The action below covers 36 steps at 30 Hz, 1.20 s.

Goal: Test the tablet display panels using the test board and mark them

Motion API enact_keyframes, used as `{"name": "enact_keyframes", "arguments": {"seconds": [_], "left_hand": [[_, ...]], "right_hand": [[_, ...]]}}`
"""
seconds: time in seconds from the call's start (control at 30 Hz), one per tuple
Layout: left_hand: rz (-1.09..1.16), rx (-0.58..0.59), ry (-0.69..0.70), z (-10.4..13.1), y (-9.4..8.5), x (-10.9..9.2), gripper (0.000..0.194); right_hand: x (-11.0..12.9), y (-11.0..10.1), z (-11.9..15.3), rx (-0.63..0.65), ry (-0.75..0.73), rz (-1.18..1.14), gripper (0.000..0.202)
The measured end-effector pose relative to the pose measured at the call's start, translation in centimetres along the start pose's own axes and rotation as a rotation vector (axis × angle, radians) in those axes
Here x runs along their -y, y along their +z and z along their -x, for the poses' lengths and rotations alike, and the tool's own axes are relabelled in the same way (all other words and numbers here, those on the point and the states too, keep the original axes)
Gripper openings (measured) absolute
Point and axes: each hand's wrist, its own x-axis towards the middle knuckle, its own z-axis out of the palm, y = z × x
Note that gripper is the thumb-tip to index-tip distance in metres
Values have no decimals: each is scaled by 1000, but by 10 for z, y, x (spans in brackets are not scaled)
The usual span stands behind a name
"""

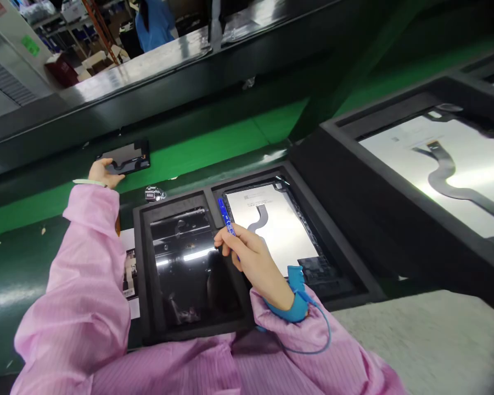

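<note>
Up at the left, my left hand [104, 173] grips the near edge of a small dark-framed tablet screen panel [132, 152] on the green conveyor surface. A curved dark flex cable shows on its grey back. My right hand [247, 249] is closed round a blue marker pen [226, 215], held above the black foam tray [211, 219]. In the tray's left pocket lies a glossy black tablet screen [189, 269]. The right pocket holds a silver-backed screen panel [286, 219] with a curved grey flex cable, partly hidden by my right hand.
A silver tally counter [154, 193] sits just beyond the tray. To the right, another black foam tray [354, 181] holds a larger silver panel [448, 170]. A metal ledge [148, 57] runs along the back, with a person in blue [154, 24] behind it.
</note>
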Motion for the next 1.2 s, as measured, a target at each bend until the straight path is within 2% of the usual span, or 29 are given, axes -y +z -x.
{"name": "enact_keyframes", "arguments": {"seconds": [0.1,0.17,0.23,0.27,0.3,0.37,0.43,0.53,0.7,0.73,0.8,0.9,1.0,1.03,1.1,1.13,1.2], "left_hand": [[-43,-37,38,49,-27,-15,30],[-42,7,100,98,-49,-10,23],[-42,113,120,155,-73,9,26],[-82,215,99,183,-83,23,32],[-157,250,-18,210,-92,38,40],[-237,211,-251,254,-106,70,50],[-234,181,-314,280,-113,95,59],[-176,170,-354,292,-114,112,69],[60,52,-295,289,-115,103,59],[119,83,-284,291,-114,101,57],[217,237,-254,296,-111,99,55],[294,566,-216,305,-98,98,55],[280,910,-224,305,-78,99,56],[252,993,-229,302,-73,100,56],[165,1038,-177,295,-69,103,51],[105,995,-108,291,-70,105,47],[-40,830,76,285,-78,111,39]], "right_hand": [[-4,7,3,-54,-118,333,31],[-7,18,10,-64,-170,618,23],[-11,34,20,-54,-205,883,18],[-13,42,26,-49,-217,987,19],[-15,50,32,-50,-227,1071,20],[-21,60,43,-79,-239,1179,25],[-27,64,50,-109,-253,1225,30],[-33,62,55,-100,-254,1226,34],[-19,49,53,-17,-152,1042,38],[-12,47,53,13,-134,966,38],[2,41,54,60,-135,814,38],[24,31,59,51,-202,706,44],[43,14,63,10,-217,751,51],[48,6,63,5,-198,770,49],[53,-12,61,-40,-153,772,42],[53,-21,59,-87,-139,736,39],[47,-35,54,-187,-123,578,39]]}}
